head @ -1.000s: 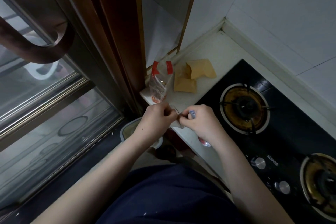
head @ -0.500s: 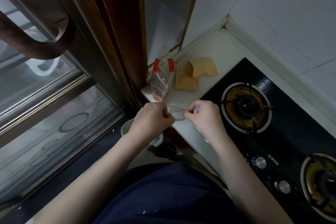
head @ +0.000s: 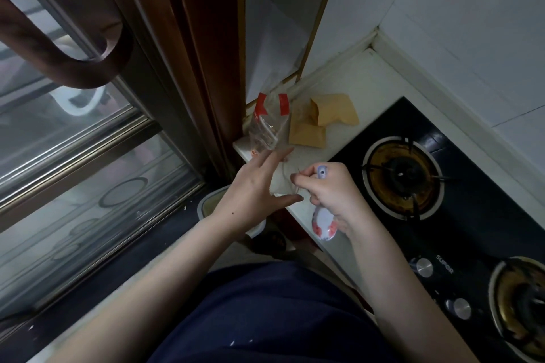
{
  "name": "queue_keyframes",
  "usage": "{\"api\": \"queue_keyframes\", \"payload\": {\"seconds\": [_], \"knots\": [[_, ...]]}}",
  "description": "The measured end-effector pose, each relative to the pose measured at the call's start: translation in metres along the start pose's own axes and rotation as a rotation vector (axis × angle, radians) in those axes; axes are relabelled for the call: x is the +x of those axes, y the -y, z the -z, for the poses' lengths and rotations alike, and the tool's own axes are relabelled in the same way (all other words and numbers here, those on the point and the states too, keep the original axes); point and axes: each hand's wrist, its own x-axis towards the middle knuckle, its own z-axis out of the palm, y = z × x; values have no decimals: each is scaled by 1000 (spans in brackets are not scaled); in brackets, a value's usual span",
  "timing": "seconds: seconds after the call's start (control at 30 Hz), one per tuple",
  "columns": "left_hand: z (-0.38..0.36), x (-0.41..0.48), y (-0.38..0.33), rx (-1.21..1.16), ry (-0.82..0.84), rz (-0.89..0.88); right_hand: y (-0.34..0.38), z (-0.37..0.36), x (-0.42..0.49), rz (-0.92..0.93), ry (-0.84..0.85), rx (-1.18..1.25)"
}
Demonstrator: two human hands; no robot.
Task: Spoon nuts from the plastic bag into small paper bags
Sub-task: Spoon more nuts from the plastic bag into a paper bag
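A clear plastic bag (head: 267,124) with red strips at its top stands at the counter's left corner, with a few reddish nuts at its bottom. Two small brown paper bags lie beside it, one flat (head: 307,134) and one (head: 333,109) behind it. My right hand (head: 330,190) grips a pale ceramic spoon (head: 323,224), bowl pointing down toward me, and also pinches a thin clear film. My left hand (head: 258,190) is spread open just below the plastic bag, fingers straight, holding nothing.
A black gas hob with one burner (head: 402,177) close on the right and another (head: 522,306) at the lower right. A white counter (head: 362,79) meets tiled walls. A wooden door frame (head: 200,47) and glass door stand left. A white bowl (head: 212,203) sits below the counter edge.
My left hand has let go of the clear film and opened, fingers spreading toward the plastic bag. My right hand still holds the spoon and film.
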Motion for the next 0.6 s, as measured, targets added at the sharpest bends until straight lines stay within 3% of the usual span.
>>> {"api": "queue_keyframes", "payload": {"seconds": [0.43, 0.6], "knots": [[9, -6, 5, -152, -90, 123, 7, -1, 3, 26, 115, 5], [15, -11, 11, -179, -133, 211, 18, 14, 14, 51, -57, 93]]}}
